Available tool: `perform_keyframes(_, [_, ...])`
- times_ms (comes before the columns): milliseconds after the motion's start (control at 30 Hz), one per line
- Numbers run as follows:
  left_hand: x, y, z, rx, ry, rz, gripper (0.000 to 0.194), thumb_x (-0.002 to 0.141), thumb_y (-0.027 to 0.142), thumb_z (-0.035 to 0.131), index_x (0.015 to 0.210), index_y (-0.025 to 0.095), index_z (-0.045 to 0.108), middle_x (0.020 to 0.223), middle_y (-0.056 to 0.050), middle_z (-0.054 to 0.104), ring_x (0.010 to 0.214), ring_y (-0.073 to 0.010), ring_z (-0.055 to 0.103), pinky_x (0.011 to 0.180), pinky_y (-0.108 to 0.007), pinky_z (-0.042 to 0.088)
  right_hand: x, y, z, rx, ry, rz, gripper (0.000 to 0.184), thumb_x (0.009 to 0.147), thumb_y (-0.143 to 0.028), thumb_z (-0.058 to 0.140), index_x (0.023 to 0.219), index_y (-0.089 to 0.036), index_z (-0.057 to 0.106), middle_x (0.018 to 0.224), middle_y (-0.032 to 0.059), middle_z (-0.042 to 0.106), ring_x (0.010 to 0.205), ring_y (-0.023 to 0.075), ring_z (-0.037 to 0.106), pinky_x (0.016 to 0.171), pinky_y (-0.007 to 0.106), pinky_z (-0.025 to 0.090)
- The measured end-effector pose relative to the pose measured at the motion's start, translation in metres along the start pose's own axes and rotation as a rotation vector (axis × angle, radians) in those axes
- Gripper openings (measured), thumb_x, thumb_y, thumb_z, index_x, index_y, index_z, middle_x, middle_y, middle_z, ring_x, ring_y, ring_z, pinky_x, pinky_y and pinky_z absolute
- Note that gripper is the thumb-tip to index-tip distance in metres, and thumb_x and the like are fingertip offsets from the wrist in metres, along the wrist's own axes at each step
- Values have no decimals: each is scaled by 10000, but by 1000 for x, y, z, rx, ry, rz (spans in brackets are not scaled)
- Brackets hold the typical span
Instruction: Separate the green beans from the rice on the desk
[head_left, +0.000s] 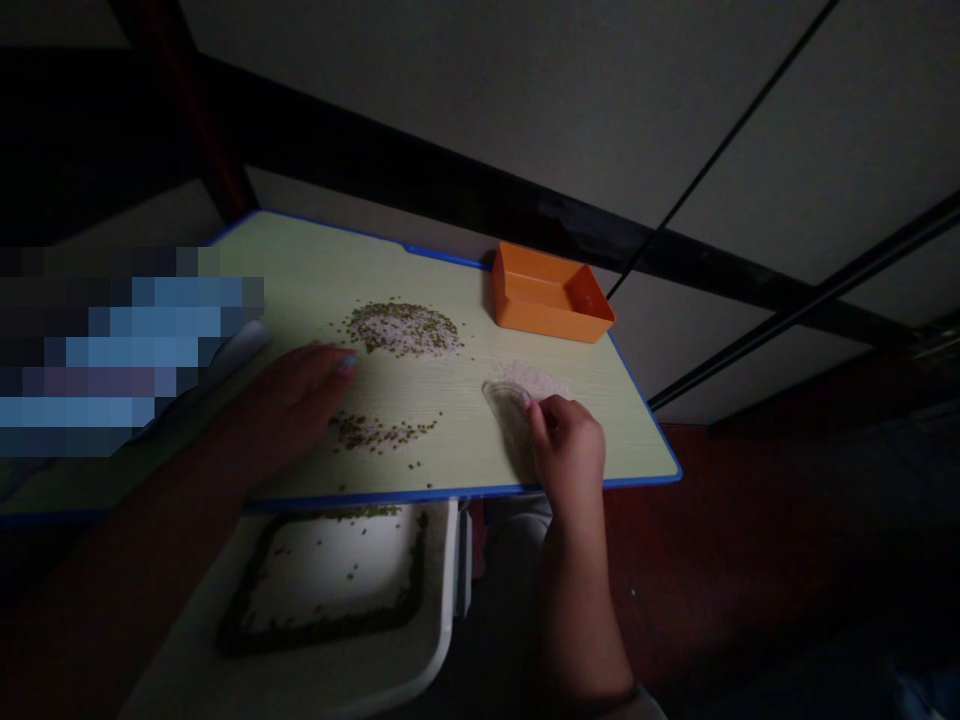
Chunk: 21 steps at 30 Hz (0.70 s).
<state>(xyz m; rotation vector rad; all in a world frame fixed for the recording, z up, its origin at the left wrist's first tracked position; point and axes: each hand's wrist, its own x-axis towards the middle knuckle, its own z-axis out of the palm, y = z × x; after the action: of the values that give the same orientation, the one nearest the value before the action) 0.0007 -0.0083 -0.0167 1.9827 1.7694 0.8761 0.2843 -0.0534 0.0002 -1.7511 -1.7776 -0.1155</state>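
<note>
My right hand [571, 445] pinches the rim of a clear plastic lid-like piece [510, 415], tilted over the table near its front edge. Just behind that piece lies a thin patch of white grains [534, 378]. My left hand [304, 405] is held over the table with its fingers stretched out, nothing visible in them. Beyond its fingertips is a mixed pile of green beans and white grains [405, 328]. A smaller scatter of beans and grains [375, 432] lies to the right of that hand, closer to the edge.
The pale table [600, 385] has a blue rim. An orange box [555, 318] stands at its back right. Below the front edge, a white plastic basin [444, 590] holds green beans along its inner sides. Wall panels rise behind; pixelated blocks cover the left side.
</note>
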Motion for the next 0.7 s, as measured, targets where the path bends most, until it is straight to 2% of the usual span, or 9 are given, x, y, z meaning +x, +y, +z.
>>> perform_keyframes(133, [0,0,1,-15,2,-1,600,854,563,250,1190,170,556,1288,-82,578,1244,-231,490,1136,-439,318,6,-19,10,-90,67,-141,301,913,-323,541,664,-182,635,668,50,654,685,167,534,656,279,315])
perform_keyframes(267, [-1,2,-1,-17,-10,-19,594,854,556,250,1186,172,559,1284,-81,581,1238,-233,494,1132,-453,320,7,-29,18,-34,16,-286,242,912,-323,573,734,-196,676,762,36,712,770,171,583,751,303,350])
perform_keyframes(433, [-2,4,-3,-9,-9,-26,594,856,552,248,1203,176,549,1315,-87,565,1266,-243,473,1136,-461,314,6,-27,21,164,-112,-401,192,936,-303,536,906,-205,699,942,20,745,924,162,645,912,323,389])
perform_keyframes(700, [-2,3,-2,-17,-22,-27,597,854,567,250,1183,175,557,1298,-88,576,1254,-236,484,1138,-441,312,1,-20,13,264,-190,-479,174,936,-288,532,904,-234,695,977,-12,748,992,140,664,1029,355,356])
